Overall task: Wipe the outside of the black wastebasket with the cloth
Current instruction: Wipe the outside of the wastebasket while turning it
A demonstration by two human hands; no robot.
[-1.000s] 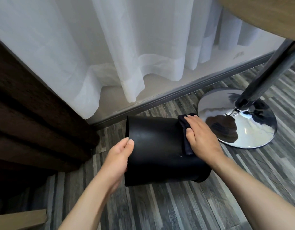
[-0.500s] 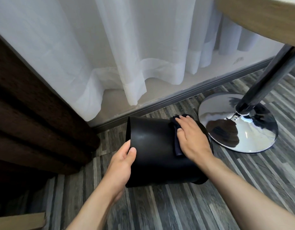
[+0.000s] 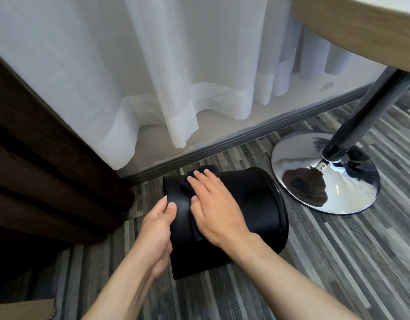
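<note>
Black wastebasket (image 3: 250, 204) on its side on the floor (image 3: 338, 262); left hand (image 3: 159, 229) grips its base edge, right hand (image 3: 216, 211) presses dark cloth (image 3: 194, 229) flat against wall.

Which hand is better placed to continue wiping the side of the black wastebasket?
The right hand. It lies flat on the cloth, pressing it against the wastebasket wall. The left hand grips the wastebasket's end, steadying it on its side.

Grey wood-plank floor (image 3: 314, 273). Resting on it: black wastebasket (image 3: 257, 204) lying on its side, chrome table base (image 3: 326, 181) beside it, cardboard piece (image 3: 21, 308) at lower left.
</note>
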